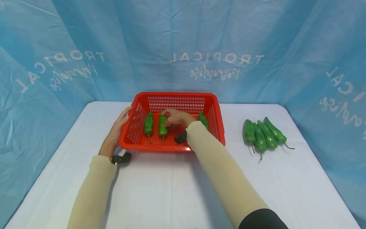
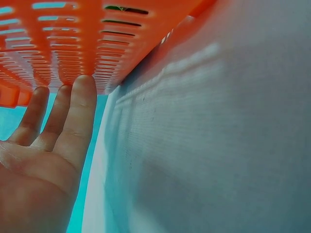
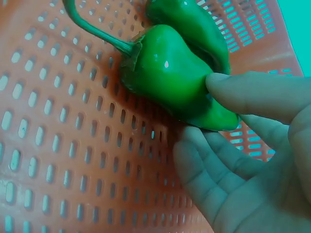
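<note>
The right sleeve (image 1: 223,168) hides part of the rightmost pepper (image 1: 203,119) in the red basket (image 1: 174,94).

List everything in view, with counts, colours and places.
Basket: one, red, far middle of the table
Peppers in the basket: three visible, green, two toward its left, one at its right partly hidden
Loose peppers: four, green, together on the table's right
Table covering: one, white, under everything
Sheeting: count unclear, blue, behind and at both sides, with white reversed lettering
Wrist devices: two, dark, one per wrist
Sleeves: two, cream
Left hand: one, against the basket's left side
Right hand: one, pinching a pepper in the basket
</note>
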Tool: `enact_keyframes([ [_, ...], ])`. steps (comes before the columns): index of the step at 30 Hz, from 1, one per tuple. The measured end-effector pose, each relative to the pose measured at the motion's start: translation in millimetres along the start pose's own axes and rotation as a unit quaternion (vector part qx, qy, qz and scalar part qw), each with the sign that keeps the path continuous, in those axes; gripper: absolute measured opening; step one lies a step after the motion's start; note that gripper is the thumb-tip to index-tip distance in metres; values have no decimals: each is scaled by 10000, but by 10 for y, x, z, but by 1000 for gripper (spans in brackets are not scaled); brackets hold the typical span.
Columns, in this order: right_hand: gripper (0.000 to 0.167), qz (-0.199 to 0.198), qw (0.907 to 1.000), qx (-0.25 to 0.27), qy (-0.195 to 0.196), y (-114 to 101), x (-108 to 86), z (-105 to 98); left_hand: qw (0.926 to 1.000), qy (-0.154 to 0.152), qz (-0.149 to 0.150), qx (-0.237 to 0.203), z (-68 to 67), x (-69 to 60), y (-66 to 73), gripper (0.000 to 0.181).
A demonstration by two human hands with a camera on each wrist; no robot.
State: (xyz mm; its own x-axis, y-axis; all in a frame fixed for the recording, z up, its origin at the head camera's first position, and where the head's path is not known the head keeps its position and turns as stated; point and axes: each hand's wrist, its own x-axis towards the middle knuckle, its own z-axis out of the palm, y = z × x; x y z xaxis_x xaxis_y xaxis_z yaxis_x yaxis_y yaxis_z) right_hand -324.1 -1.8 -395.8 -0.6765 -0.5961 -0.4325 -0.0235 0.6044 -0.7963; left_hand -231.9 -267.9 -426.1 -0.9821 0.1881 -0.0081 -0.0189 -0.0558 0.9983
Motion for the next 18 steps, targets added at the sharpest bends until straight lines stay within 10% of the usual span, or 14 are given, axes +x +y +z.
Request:
enact_keyframes([
  [18, 56, 70, 9998, 175, -26, -4, 67, 41, 9997, -85, 76, -194, 10, -6, 16, 52],
])
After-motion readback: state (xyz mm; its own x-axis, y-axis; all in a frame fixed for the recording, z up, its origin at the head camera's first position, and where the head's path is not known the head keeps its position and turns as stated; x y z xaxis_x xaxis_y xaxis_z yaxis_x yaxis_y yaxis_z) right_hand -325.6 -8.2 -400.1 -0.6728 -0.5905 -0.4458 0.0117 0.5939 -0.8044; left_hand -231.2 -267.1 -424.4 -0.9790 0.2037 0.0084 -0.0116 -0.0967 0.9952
